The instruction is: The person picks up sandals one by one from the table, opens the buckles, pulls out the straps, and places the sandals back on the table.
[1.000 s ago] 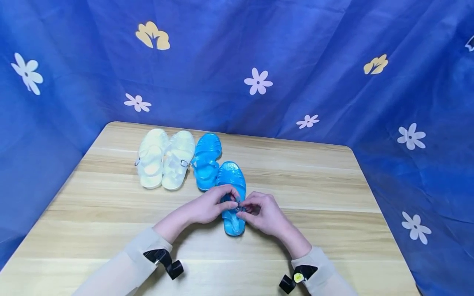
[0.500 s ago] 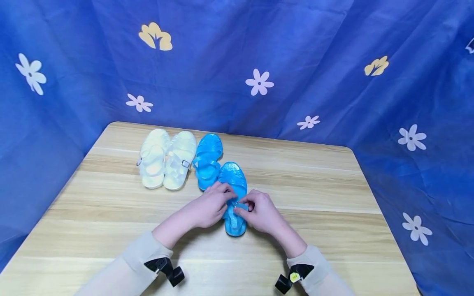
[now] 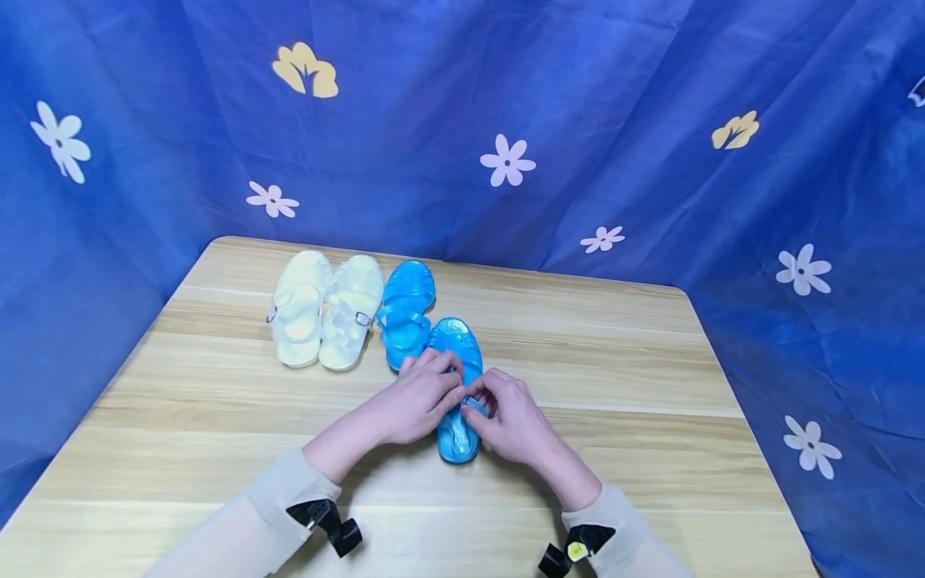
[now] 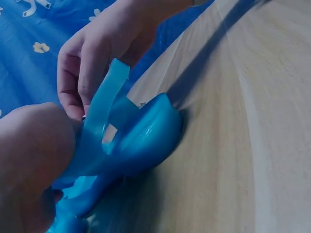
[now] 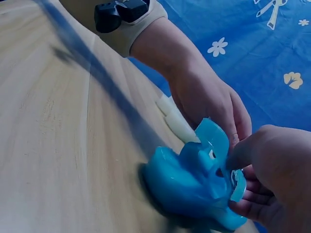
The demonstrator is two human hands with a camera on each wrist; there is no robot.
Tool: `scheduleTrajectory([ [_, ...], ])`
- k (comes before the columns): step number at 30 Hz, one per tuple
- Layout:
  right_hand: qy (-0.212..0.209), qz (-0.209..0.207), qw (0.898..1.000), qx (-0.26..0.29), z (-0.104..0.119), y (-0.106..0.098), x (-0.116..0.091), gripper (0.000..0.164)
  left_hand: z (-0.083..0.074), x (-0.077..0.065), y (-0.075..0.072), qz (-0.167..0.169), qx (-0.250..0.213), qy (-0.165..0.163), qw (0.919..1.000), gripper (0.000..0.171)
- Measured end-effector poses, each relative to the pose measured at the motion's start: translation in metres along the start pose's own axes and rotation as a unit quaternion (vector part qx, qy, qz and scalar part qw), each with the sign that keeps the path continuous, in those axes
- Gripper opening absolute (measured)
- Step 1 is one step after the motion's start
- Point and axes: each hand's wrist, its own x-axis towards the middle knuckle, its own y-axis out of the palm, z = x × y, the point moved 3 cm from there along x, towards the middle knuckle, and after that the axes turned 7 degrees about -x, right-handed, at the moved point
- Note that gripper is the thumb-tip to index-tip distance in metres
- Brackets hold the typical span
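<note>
A glossy blue jelly sandal (image 3: pixel 455 341) lies toe away from me, both hands at its ankle strap. My right hand (image 3: pixel 509 413) pinches the strap at its small buckle (image 5: pixel 235 178) on the sandal's right side. From the left, my left hand (image 3: pixel 422 397) reaches over the sandal, thumb and fingertips pinching the strap close to the buckle. In the left wrist view, a blue strap (image 4: pixel 104 102) rises in a loop above the heel (image 4: pixel 158 128). Fingers partly hide the buckle in the head view.
A second blue sandal (image 3: pixel 408 293) stands just behind and left. Left of it are two white sandals (image 3: pixel 298 309) with metal buckles, side by side. They all rest on a wood-grain table (image 3: pixel 614 361), with a blue flowered curtain (image 3: pixel 405 120) behind.
My left fingers have shifted up and over the sandal, and the thumb now reaches the buckle. Where the right hand pinches it, the strap bulges further to the right. The other sandals stay put.
</note>
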Motion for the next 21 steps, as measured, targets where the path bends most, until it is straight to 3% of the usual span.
scheduleTrajectory([
  [6, 0.015, -0.036, 0.999, 0.033, -0.002, 0.006, -0.004, 0.012, 0.005, -0.006, 0.003, -0.005, -0.038, 0.0, 0.9993, 0.017],
  [11, -0.007, -0.078, 0.995, 0.069, -0.007, 0.009, -0.009, 0.015, 0.005, -0.007, 0.006, 0.0, -0.099, 0.0, 0.995, 0.018],
  [17, -0.038, -0.095, 0.987, 0.127, -0.016, 0.01, -0.014, 0.017, 0.017, -0.011, 0.01, 0.002, -0.202, -0.039, 0.9787, 0.021],
  [21, -0.042, -0.092, 0.983, 0.153, -0.02, 0.008, -0.017, 0.018, 0.022, -0.012, 0.007, 0.002, -0.227, -0.041, 0.9731, 0.024],
])
